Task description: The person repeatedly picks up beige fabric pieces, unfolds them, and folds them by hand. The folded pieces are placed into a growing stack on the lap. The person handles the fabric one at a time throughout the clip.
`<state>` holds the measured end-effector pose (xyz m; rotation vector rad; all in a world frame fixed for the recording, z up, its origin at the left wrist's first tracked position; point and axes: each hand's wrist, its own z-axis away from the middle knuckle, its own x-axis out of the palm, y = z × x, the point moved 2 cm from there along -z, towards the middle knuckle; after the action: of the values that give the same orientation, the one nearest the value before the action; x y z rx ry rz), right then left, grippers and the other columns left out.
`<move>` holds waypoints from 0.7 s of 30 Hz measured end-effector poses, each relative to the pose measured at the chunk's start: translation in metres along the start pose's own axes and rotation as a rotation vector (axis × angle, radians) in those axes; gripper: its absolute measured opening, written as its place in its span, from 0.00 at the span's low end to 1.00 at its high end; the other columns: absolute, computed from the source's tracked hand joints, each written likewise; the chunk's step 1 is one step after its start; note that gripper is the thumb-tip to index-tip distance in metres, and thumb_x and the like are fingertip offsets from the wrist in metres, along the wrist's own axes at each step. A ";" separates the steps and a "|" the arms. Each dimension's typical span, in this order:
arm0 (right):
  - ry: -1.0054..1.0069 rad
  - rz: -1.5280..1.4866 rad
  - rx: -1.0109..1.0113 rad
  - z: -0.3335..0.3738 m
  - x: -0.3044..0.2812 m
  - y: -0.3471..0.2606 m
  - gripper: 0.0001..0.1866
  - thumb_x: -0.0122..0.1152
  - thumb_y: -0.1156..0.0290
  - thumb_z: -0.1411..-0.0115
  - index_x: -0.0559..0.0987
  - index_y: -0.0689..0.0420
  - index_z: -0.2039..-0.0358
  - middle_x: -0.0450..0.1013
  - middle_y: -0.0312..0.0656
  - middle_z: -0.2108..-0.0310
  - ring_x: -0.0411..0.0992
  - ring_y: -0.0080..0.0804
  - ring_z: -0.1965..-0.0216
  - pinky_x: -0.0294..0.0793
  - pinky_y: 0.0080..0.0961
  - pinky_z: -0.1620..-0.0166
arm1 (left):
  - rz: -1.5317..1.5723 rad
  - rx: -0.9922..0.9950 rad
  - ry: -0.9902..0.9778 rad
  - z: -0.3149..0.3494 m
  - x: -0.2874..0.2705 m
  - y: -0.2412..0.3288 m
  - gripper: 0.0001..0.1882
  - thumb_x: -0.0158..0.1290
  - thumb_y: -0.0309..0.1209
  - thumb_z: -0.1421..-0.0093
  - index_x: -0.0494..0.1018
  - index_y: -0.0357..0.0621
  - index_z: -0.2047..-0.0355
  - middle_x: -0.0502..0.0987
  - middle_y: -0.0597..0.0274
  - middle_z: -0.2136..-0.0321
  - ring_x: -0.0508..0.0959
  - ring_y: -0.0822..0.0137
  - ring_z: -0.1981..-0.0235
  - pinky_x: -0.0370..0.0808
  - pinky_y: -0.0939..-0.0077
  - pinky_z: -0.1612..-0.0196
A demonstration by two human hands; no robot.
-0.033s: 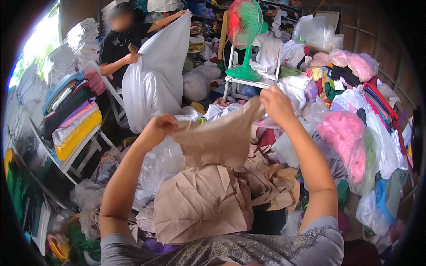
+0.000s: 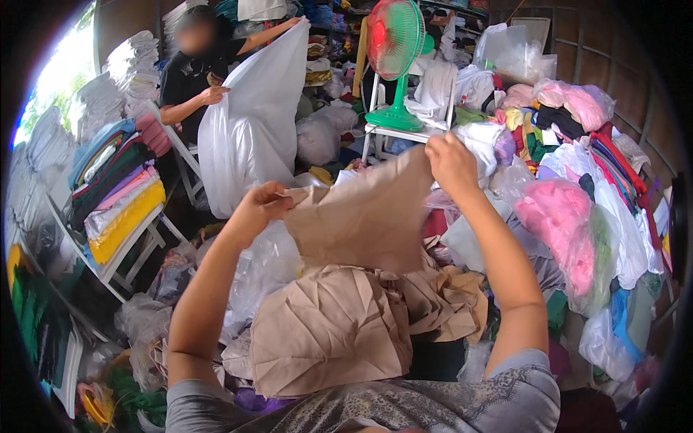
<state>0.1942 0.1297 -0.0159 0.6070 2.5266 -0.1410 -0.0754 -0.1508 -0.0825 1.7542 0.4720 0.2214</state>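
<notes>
A tan cloth (image 2: pixel 357 216) hangs stretched between my two raised hands. My left hand (image 2: pixel 258 211) pinches its upper left corner, and my right hand (image 2: pixel 452 164) grips the upper right corner, held somewhat higher. The cloth's lower part is blurred and meets the creased tan fabric (image 2: pixel 328 332) heaped in front of my body. More crumpled tan fabric (image 2: pixel 447 299) lies to the right of that heap. Whether the held cloth is joined to the heap, I cannot tell.
At the back left a person (image 2: pixel 202 68) holds up a large white sheet (image 2: pixel 249 137). A green fan (image 2: pixel 395 65) stands on a white chair (image 2: pixel 404 134). Folded coloured cloths (image 2: pixel 119 195) are stacked at left. Bagged pink fabric (image 2: pixel 556 213) and heaped textiles fill the right.
The held cloth has spread out flatter and tauter between my hands. My right hand has risen slightly; the left has barely shifted. The person at the back stays nearly still.
</notes>
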 end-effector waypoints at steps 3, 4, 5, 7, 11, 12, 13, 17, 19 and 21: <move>0.021 -0.185 0.123 -0.012 0.002 -0.004 0.05 0.58 0.67 0.37 0.78 0.53 0.66 0.77 0.46 0.72 0.77 0.50 0.68 0.75 0.43 0.66 | 0.019 0.147 -0.359 0.023 0.072 0.034 0.07 0.52 0.25 0.33 0.76 0.39 0.57 0.80 0.66 0.63 0.78 0.71 0.59 0.73 0.75 0.52; 0.011 -0.322 0.174 -0.010 0.005 -0.011 0.05 0.58 0.68 0.37 0.79 0.54 0.65 0.78 0.46 0.71 0.77 0.48 0.69 0.75 0.40 0.66 | -0.040 0.226 -0.608 0.038 0.098 0.046 0.08 0.53 0.25 0.33 0.77 0.40 0.56 0.80 0.64 0.61 0.78 0.71 0.57 0.73 0.74 0.51; -0.002 -0.459 0.223 -0.006 0.008 -0.019 0.05 0.58 0.68 0.36 0.80 0.54 0.64 0.79 0.46 0.71 0.78 0.47 0.70 0.76 0.38 0.67 | -0.117 0.234 -0.867 0.049 0.122 0.056 0.10 0.55 0.26 0.35 0.76 0.41 0.54 0.80 0.62 0.58 0.78 0.68 0.56 0.73 0.71 0.48; 0.056 -0.752 0.156 -0.006 0.010 -0.037 0.06 0.57 0.79 0.37 0.80 0.60 0.61 0.80 0.43 0.72 0.77 0.23 0.72 0.73 0.24 0.68 | -0.338 0.461 -0.939 0.050 0.143 0.082 0.16 0.59 0.28 0.38 0.76 0.41 0.50 0.79 0.58 0.52 0.77 0.62 0.50 0.71 0.66 0.44; -0.216 -1.648 0.241 0.028 -0.001 -0.063 0.11 0.50 0.80 0.33 0.77 0.58 0.52 0.78 0.37 0.57 0.76 0.21 0.59 0.74 0.20 0.53 | -0.537 0.900 -0.134 0.019 0.148 0.110 0.32 0.68 0.37 0.46 0.72 0.44 0.42 0.72 0.51 0.41 0.70 0.51 0.39 0.65 0.60 0.37; -0.303 -1.846 0.358 0.040 -0.004 -0.069 0.11 0.51 0.77 0.31 0.77 0.59 0.51 0.77 0.38 0.54 0.75 0.22 0.55 0.73 0.21 0.50 | -0.486 0.870 -0.023 0.007 0.148 0.110 0.33 0.68 0.39 0.46 0.72 0.44 0.42 0.70 0.49 0.41 0.69 0.52 0.38 0.65 0.62 0.37; -0.331 -1.877 0.334 0.040 -0.007 -0.071 0.12 0.50 0.75 0.31 0.76 0.58 0.50 0.77 0.38 0.53 0.75 0.22 0.54 0.73 0.22 0.49 | -0.384 0.688 -0.105 -0.003 0.149 0.106 0.31 0.68 0.40 0.46 0.73 0.42 0.44 0.72 0.49 0.45 0.71 0.54 0.41 0.66 0.63 0.39; -0.486 -2.022 0.481 0.042 -0.022 -0.074 0.15 0.50 0.68 0.29 0.74 0.58 0.44 0.76 0.40 0.49 0.75 0.27 0.51 0.73 0.25 0.46 | -0.543 0.274 -0.186 -0.025 0.142 0.098 0.27 0.68 0.43 0.45 0.76 0.38 0.51 0.79 0.53 0.60 0.77 0.63 0.56 0.73 0.69 0.50; -0.430 -2.077 0.726 0.052 -0.027 -0.079 0.22 0.58 0.65 0.32 0.71 0.60 0.41 0.75 0.40 0.48 0.75 0.29 0.50 0.72 0.28 0.45 | -0.643 0.255 -0.090 -0.027 0.135 0.102 0.26 0.67 0.44 0.45 0.79 0.36 0.55 0.81 0.58 0.73 0.77 0.72 0.70 0.75 0.69 0.62; -0.555 -1.724 0.513 0.065 -0.039 -0.081 0.27 0.64 0.64 0.36 0.70 0.60 0.39 0.75 0.40 0.47 0.75 0.29 0.51 0.73 0.29 0.46 | -0.658 0.293 0.040 -0.032 0.123 0.108 0.26 0.68 0.46 0.45 0.79 0.36 0.56 0.81 0.59 0.72 0.76 0.74 0.69 0.75 0.69 0.63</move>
<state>0.2184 0.0276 -0.0529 -1.3700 1.7130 -1.3003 0.0435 -0.0882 0.0168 1.7758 1.1215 -0.2935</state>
